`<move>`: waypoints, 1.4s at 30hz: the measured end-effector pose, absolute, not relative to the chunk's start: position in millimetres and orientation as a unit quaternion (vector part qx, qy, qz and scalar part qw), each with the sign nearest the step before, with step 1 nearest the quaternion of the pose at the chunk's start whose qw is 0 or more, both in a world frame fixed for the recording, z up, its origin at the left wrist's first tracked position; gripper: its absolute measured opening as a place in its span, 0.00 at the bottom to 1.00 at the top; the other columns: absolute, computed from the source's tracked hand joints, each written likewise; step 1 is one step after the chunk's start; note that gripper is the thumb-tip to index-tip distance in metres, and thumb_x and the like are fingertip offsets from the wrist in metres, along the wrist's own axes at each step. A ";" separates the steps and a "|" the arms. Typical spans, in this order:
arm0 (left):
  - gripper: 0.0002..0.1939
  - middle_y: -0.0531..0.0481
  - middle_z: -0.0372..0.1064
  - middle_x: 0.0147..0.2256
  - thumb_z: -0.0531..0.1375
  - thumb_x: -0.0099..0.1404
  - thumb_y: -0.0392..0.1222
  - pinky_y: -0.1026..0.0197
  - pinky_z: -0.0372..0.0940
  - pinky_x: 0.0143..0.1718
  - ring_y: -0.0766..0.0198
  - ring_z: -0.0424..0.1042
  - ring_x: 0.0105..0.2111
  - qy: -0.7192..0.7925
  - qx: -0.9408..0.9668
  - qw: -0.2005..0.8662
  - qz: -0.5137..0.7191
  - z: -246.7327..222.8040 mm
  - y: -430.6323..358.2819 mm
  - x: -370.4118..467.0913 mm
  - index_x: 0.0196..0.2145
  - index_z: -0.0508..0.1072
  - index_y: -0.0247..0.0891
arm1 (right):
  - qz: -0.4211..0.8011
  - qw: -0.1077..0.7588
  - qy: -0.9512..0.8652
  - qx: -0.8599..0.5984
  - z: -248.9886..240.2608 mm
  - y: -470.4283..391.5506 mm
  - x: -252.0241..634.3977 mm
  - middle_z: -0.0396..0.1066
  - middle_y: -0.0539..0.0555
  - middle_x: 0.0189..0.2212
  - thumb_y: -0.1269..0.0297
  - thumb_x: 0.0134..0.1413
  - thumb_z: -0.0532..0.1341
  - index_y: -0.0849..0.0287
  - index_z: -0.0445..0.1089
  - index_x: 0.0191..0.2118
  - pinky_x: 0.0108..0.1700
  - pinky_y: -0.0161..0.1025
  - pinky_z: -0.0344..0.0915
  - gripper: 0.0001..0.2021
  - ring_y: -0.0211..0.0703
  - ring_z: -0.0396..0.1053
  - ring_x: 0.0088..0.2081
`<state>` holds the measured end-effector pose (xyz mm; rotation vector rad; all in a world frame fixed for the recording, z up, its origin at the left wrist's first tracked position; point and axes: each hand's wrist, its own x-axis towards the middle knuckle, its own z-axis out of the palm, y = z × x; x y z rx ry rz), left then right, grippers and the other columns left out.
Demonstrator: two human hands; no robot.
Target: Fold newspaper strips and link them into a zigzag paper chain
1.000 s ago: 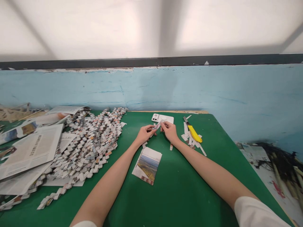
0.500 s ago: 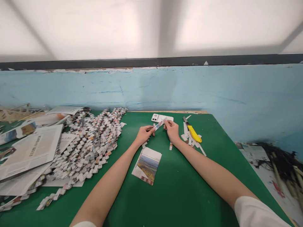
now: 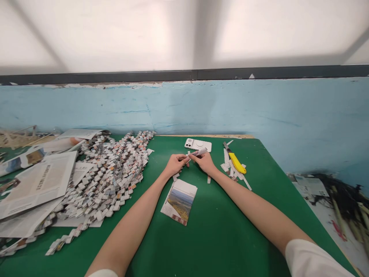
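Over the green table, my left hand [image 3: 175, 164] and my right hand [image 3: 205, 161] meet fingertip to fingertip. Between them is a narrow printed paper strip [image 3: 199, 151], pinched by the fingers of both; its far end slants up over the right knuckles. Small folded paper pieces [image 3: 176, 176] show under my left hand, partly hidden by it. A stack of cut paper with a landscape picture [image 3: 180, 202] lies just nearer to me. Behind my right hand rests a white phone [image 3: 198, 144].
A large heap of zigzag folded-paper chain [image 3: 115, 173] covers the left, beside newspaper sheets [image 3: 43, 184]. On the right, a yellow-handled utility knife [image 3: 236, 163] lies on paper strips [image 3: 227, 165]. A blue wall [image 3: 230, 107] stands behind the table; dark clutter [image 3: 343, 204] lies beyond its right edge.
My right hand has moved left, closer to my left hand. The strip's outer end, earlier pinched in the right fingers, now lies above that hand. The left hand has barely moved.
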<state>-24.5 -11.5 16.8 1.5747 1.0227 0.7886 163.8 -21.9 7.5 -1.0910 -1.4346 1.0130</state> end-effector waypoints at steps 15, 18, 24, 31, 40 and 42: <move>0.23 0.47 0.75 0.26 0.61 0.63 0.58 0.67 0.56 0.14 0.72 0.57 0.14 0.448 0.666 0.501 0.323 23.3 -14.1 -18.5 0.37 0.78 0.31 | 0.312 0.670 -0.441 -0.508 -3.9 -7.2 177.3 0.58 0.48 0.19 0.41 0.54 0.65 0.58 0.65 0.21 0.28 0.37 0.54 0.25 0.38 0.54 0.24; 0.23 0.48 0.74 0.25 0.61 0.63 0.58 0.67 0.56 0.14 0.72 0.58 0.14 0.454 0.662 0.499 0.327 21.5 -13.4 -18.9 0.36 0.78 0.32 | 0.304 0.669 -0.444 -0.513 -4.2 -6.9 177.1 0.60 0.49 0.19 0.40 0.54 0.64 0.58 0.67 0.22 0.29 0.38 0.56 0.25 0.39 0.55 0.25; 0.24 0.49 0.74 0.25 0.61 0.63 0.60 0.67 0.55 0.13 0.72 0.58 0.13 0.452 0.654 0.505 0.337 16.7 -10.6 -20.1 0.36 0.76 0.33 | 0.297 0.661 -0.470 -0.504 3.2 -13.5 177.2 0.61 0.49 0.19 0.43 0.58 0.63 0.59 0.69 0.24 0.30 0.37 0.56 0.23 0.39 0.57 0.25; 0.25 0.48 0.74 0.26 0.61 0.64 0.61 0.67 0.56 0.14 0.72 0.58 0.14 0.430 0.674 0.504 0.326 17.6 -10.7 -22.8 0.39 0.78 0.32 | 0.398 0.561 -0.574 -0.444 6.2 -18.6 169.1 0.73 0.51 0.25 0.49 0.53 0.68 0.59 0.78 0.30 0.34 0.38 0.63 0.16 0.44 0.68 0.29; 0.18 0.50 0.73 0.23 0.59 0.65 0.53 0.67 0.55 0.16 0.72 0.57 0.14 0.442 0.684 0.474 0.334 17.1 -13.3 -17.9 0.34 0.78 0.33 | 0.330 0.604 -0.522 -0.504 0.6 -13.6 171.2 0.67 0.50 0.17 0.47 0.54 0.67 0.60 0.76 0.24 0.29 0.38 0.61 0.20 0.41 0.64 0.23; 0.17 0.51 0.70 0.20 0.59 0.64 0.51 0.67 0.55 0.16 0.71 0.58 0.14 0.451 0.677 0.464 0.351 15.0 -11.9 -17.6 0.30 0.76 0.34 | 0.312 0.628 -0.484 -0.523 -3.1 -8.5 176.1 0.64 0.49 0.17 0.45 0.53 0.66 0.60 0.73 0.22 0.27 0.37 0.58 0.22 0.39 0.60 0.22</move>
